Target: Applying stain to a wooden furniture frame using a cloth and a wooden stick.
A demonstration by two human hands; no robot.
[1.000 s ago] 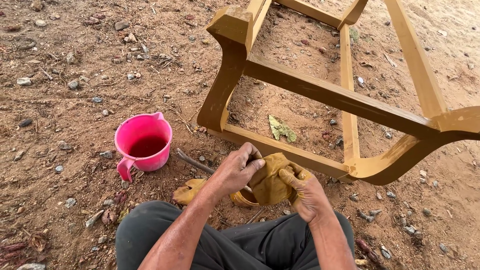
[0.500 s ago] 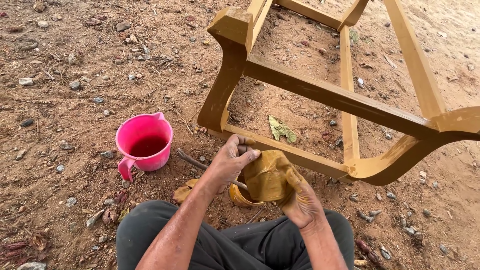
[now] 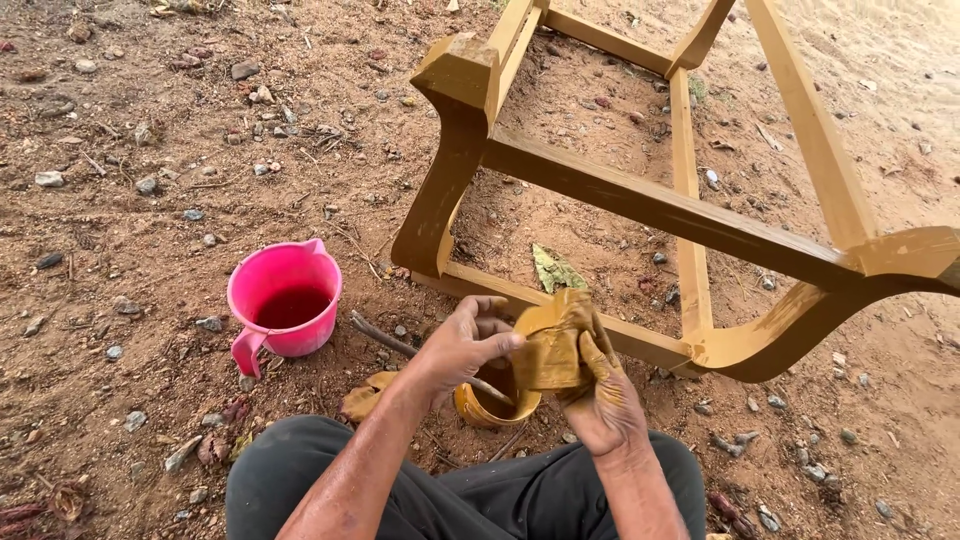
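Both forearms reach forward and meet over the lap. The left hand (image 3: 465, 345) curls its fingers inward, thumb pointing right. The right hand (image 3: 600, 395), smeared yellow, is clenched, fingers up.

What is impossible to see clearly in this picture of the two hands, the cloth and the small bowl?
- Head view: the inside of the small bowl is mostly covered by the left hand and the stained cloth.
- Head view: the right hand has its fingers partly wrapped in the cloth, so the grip is unclear.
- Head view: the wooden frame is cut off by the top and right edges.
- Head view: the depth of liquid in the pink jug cannot be judged.
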